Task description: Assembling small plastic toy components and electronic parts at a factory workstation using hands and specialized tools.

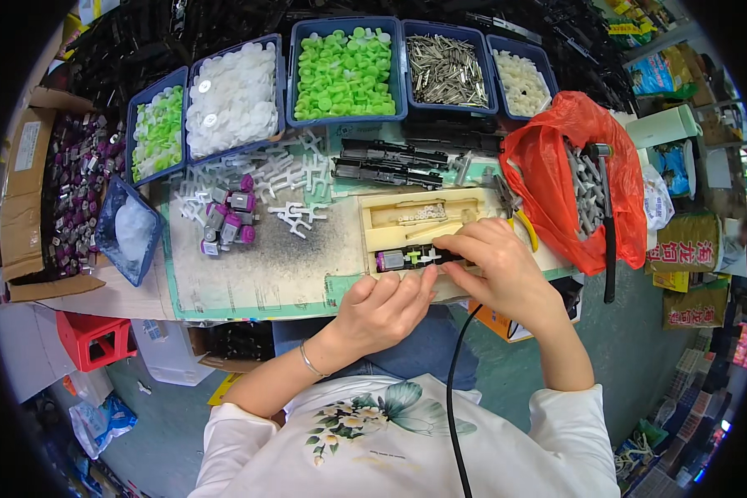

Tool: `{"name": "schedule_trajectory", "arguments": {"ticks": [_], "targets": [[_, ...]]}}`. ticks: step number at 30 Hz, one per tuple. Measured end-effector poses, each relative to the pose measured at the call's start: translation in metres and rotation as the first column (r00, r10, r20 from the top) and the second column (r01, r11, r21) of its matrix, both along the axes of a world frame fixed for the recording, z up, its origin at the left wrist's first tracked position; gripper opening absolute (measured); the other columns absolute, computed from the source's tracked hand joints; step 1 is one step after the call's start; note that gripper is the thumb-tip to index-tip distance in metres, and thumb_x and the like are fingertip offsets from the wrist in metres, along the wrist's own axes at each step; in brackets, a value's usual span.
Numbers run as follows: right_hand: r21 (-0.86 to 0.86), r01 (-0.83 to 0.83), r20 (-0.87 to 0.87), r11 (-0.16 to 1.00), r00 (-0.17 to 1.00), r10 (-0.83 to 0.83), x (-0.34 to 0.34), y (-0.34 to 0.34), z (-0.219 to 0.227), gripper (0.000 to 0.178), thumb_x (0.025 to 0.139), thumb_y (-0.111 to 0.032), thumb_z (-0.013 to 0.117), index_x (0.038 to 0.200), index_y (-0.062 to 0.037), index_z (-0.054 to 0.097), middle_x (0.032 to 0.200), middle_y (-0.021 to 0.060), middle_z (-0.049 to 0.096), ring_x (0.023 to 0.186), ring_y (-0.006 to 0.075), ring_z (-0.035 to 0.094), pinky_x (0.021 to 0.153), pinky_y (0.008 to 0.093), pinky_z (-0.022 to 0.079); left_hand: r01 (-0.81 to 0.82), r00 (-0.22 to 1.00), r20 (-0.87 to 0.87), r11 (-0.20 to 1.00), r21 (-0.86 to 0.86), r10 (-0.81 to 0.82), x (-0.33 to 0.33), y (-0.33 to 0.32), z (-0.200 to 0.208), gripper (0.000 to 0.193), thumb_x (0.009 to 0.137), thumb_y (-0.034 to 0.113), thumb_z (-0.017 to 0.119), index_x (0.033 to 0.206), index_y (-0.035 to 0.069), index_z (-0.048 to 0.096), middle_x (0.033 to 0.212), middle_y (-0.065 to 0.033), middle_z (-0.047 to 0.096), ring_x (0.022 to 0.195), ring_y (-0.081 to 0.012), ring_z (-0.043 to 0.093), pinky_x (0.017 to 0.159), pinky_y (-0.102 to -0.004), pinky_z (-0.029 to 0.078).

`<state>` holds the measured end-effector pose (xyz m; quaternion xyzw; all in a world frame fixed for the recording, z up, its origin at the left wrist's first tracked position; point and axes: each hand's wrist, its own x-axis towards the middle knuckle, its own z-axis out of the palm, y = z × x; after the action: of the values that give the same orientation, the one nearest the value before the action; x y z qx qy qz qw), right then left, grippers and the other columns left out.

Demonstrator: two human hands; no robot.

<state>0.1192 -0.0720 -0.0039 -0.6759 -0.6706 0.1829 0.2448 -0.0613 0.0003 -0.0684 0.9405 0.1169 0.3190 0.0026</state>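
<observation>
Both hands at a small motor assy on a wooden jig, centre-right of frame.

The left hand (388, 305) sits w/ fingers curled narrow, tips touching the lower edge of the small motor assembly (407, 258), a purple-and-black piece lying in the wooden jig (382, 217). The right hand (494, 267) comes in from the right, fingers bent close together over the black end of the assy; whether it pinches the piece cannot be told. Left of the jig on the green mat (249, 282) lies a cluster of purple motors (228, 217) amid white plastic parts (278, 178). Along the top, approx 5 blue bins: green caps (344, 73), white discs (232, 98), metal pins (446, 70). A red bag (548, 158) w/ grey parts sits upper right, a black cable (452, 398) runs down the lower centre.
</observation>
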Motion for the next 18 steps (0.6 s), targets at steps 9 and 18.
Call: {"name": "schedule_trajectory", "arguments": {"ticks": [9, 18], "targets": [[-0.012, 0.008, -0.038, 1.000, 0.999, -0.009, 0.0008, 0.0005, -0.0013, 0.025, 0.070, -0.008, 0.069, 0.094, -0.0044, 0.067, 0.082, 0.0081, 0.058, 0.080, 0.0253, 0.056, 0.074, 0.0348, 0.042, 0.047, 0.996, -0.084, 0.995, 0.082, -0.040, 0.0007, -0.0022, -0.0040, 0.036, 0.077, 0.018, 0.054, 0.109, 0.004, 0.064, 0.079, 0.0036, 0.049, 0.069, -0.0085, 0.046, 0.069, -0.0249, 0.029], [0.003, -0.038, 0.084, 0.999, 0.996, 0.038, -0.0045, 0.0037, 0.0057, 0.022, 0.069, -0.008, 0.069, 0.091, -0.0063, 0.067, 0.080, 0.0061, 0.056, 0.077, 0.0240, 0.054, 0.073, 0.0345, 0.041, 0.014, 0.996, -0.087, 0.999, 0.052, -0.009, 0.0033, -0.0057, -0.0027, 0.039, 0.075, 0.017, 0.050, 0.109, 0.003, 0.063, 0.073, 0.0032, 0.042, 0.065, -0.0090, 0.043, 0.068, -0.0247, 0.029]]}}
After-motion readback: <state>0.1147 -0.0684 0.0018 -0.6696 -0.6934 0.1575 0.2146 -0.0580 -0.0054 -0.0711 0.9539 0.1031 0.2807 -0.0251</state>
